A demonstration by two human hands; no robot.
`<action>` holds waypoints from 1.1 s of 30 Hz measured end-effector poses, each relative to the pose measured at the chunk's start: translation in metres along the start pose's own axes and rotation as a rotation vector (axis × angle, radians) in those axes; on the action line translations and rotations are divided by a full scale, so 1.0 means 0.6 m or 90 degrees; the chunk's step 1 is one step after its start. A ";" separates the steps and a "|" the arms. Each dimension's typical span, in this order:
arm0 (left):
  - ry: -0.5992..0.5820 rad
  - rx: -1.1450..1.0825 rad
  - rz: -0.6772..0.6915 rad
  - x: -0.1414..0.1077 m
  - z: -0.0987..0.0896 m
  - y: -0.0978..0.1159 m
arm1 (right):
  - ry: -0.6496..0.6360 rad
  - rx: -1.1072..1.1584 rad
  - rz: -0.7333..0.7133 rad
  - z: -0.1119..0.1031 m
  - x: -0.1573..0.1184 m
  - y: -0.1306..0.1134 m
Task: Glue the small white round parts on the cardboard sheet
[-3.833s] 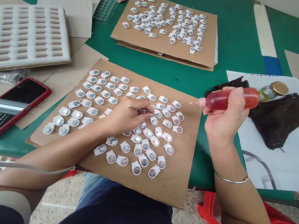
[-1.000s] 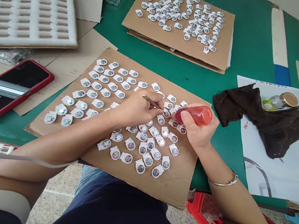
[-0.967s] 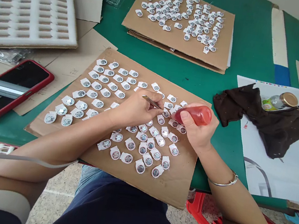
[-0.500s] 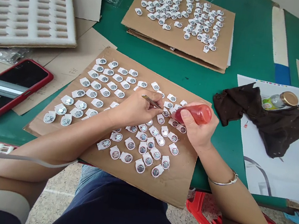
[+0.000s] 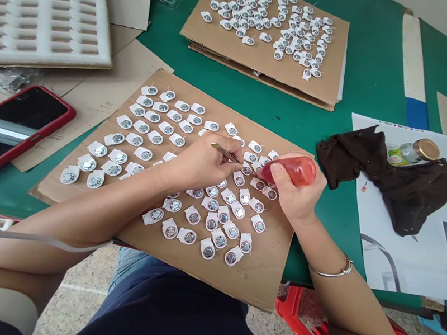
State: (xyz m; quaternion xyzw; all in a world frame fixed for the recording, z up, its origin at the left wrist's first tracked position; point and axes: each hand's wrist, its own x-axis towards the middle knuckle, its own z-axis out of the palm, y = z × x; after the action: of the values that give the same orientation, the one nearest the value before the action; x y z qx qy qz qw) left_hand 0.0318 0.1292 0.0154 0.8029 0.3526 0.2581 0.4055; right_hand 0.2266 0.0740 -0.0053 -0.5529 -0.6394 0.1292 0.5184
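Several small white pieces with round silver centres point(image 5: 208, 249) lie in rough rows on a brown cardboard sheet point(image 5: 256, 283). My left hand point(image 5: 208, 156) is closed around thin metal tweezers point(image 5: 226, 152), whose tip points down at one piece point(image 5: 247, 169) near the sheet's right side. In my right hand point(image 5: 298, 193) is a soft red bottle point(image 5: 293, 170), tilted with its narrow end toward the same group of pieces. The bottle's nozzle is too hard to make out. Some pieces are hidden under my hands and left forearm.
A second cardboard stack point(image 5: 321, 87) with similar pieces lies farther back. At left are a white foam tray point(image 5: 45, 9) and a phone in a red case point(image 5: 13, 128). A dark cloth point(image 5: 409, 197) and a glass jar point(image 5: 412, 152) rest on white paper at right.
The whole view has shifted slightly, with the scene a little farther left. Both hands keep nearly the same pose, still holding the tweezers and the bottle.
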 end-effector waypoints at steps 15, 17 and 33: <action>0.003 0.005 -0.001 -0.001 0.001 -0.001 | 0.000 -0.037 -0.039 -0.001 0.002 0.005; 0.003 0.008 -0.001 -0.001 0.001 0.000 | 0.002 -0.028 -0.040 0.000 0.001 0.002; 0.046 0.060 0.042 -0.013 -0.006 0.008 | 0.134 0.516 0.411 -0.111 0.087 0.100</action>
State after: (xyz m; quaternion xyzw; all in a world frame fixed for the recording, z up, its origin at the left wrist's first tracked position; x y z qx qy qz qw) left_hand 0.0260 0.1227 0.0200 0.8223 0.3520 0.2835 0.3457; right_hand 0.3223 0.1122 0.0061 -0.4866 -0.2796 0.4630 0.6861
